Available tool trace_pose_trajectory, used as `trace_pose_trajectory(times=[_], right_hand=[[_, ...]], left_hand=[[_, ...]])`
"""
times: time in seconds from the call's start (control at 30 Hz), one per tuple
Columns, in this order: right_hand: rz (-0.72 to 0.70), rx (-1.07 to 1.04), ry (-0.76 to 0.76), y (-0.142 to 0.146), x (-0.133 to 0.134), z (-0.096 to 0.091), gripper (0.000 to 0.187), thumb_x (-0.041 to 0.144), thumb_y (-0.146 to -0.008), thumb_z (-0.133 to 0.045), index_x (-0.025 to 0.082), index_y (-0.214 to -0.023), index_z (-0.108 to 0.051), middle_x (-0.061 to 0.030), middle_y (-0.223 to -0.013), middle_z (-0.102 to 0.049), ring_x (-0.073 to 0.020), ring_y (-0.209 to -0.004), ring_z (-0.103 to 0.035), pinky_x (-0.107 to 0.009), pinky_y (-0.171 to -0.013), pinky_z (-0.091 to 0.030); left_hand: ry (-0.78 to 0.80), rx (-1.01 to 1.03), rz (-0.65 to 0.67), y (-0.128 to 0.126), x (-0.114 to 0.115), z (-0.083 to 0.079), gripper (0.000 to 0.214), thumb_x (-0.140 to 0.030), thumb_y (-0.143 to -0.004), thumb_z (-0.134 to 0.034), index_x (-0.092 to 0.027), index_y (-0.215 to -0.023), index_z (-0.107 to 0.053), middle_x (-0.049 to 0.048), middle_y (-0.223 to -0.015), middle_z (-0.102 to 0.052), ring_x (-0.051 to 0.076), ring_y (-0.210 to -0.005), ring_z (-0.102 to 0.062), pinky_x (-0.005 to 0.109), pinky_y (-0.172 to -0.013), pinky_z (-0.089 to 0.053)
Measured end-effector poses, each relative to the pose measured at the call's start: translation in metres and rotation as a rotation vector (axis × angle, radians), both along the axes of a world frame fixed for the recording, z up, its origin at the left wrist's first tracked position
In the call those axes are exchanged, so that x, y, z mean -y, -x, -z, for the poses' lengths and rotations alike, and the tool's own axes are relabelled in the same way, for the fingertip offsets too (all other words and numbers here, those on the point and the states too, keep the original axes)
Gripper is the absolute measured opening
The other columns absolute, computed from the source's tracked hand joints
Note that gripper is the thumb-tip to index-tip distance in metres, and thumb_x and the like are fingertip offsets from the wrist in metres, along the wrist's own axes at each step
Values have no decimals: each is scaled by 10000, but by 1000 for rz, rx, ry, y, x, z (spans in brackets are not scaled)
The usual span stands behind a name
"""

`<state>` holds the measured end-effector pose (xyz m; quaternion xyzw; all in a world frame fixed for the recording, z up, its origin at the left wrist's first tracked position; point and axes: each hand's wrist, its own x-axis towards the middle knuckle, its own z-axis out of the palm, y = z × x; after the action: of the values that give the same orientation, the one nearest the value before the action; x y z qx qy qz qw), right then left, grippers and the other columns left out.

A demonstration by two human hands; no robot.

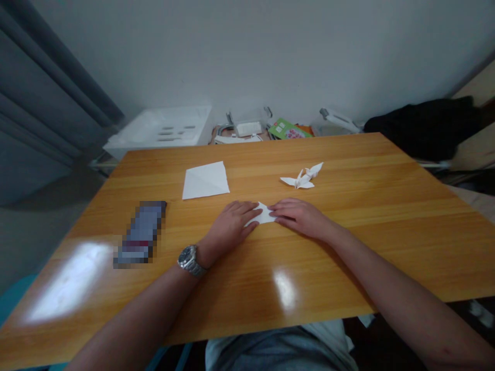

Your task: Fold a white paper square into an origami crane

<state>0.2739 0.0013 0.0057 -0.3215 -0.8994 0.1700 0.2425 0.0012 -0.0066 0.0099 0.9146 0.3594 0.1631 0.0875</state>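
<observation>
A small folded piece of white paper lies flat on the wooden table, between my hands. My left hand holds its left end down, with the fingers over the upper edge and the thumb at the lower edge. On the right end, the fingers and thumb of my right hand press the paper, close to its corner. Parts of the paper are hidden beneath the fingers. Beyond my right hand rest folded white paper cranes. A square white sheet with faint creases lies beyond my left hand.
A blurred-out phone lies on the table to the left. Behind the far edge stand a white plastic tray, a green booklet and assorted items. Black cloth is heaped at the back right.
</observation>
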Motion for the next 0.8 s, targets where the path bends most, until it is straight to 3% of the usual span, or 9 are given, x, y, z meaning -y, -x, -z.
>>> trace_pose_trajectory(times=[0.43, 0.8], right_hand=[[-3, 20, -59, 0, -1, 1, 191, 226, -1005, -569, 201, -1014, -758, -101, -1168, -761, -231, -1076, -706, -426, -966, -567], [93, -26, 3, 9, 5, -4, 218, 234, -1036, -479, 201, -1081, -689, -114, -1157, -741, -231, -1049, -707, -397, -936, -573]], left_hand=[[15, -5, -7, -1, 1, -4, 366, -326, -1026, -511, -226, -1360, -624, 101, -1423, -614, 257, -1292, -568, 473, -1132, -416], [-46, 26, -33, -5, 3, -5, 353, -396, -996, -578, -200, -1280, -652, 95, -1327, -669, 266, -1182, -620, 456, -1089, -440]])
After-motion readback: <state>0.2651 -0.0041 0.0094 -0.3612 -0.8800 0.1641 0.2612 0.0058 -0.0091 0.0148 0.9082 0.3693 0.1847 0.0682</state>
